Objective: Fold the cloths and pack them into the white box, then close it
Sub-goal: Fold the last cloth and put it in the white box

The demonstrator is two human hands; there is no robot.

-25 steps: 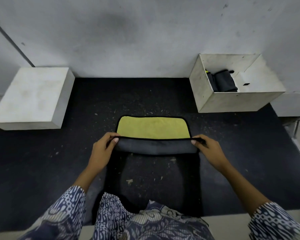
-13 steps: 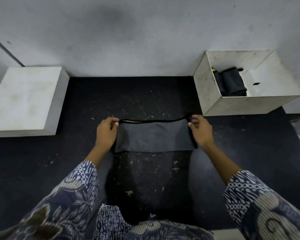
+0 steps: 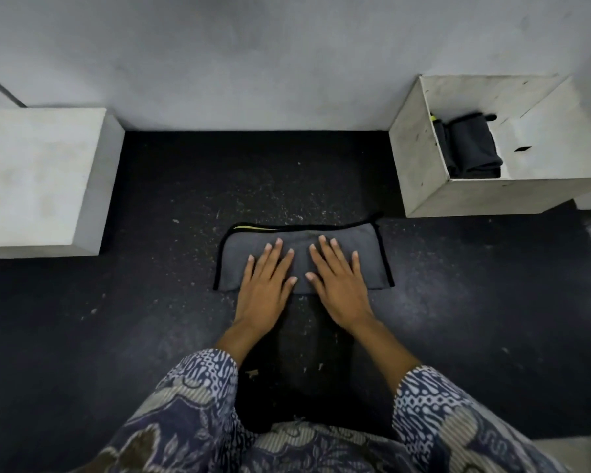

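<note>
A grey cloth (image 3: 365, 254) with black trim lies folded in half on the dark floor mat, a sliver of its yellow side showing at the top left edge. My left hand (image 3: 265, 285) and my right hand (image 3: 338, 285) both press flat on its middle, fingers straight and spread. The open white box (image 3: 423, 172) stands at the back right against the wall, apart from my hands. Inside it lies a dark folded cloth (image 3: 471, 148).
A closed white block (image 3: 38, 179) sits at the back left on the black mat (image 3: 151, 336). The grey wall runs behind everything. My patterned sleeves and lap fill the bottom of the view. Bare mat lies to both sides of the cloth.
The near edge of the cloth was carried over the yellow side to the far edge. Both hands then released the corners and now lie flat on the folded cloth.
</note>
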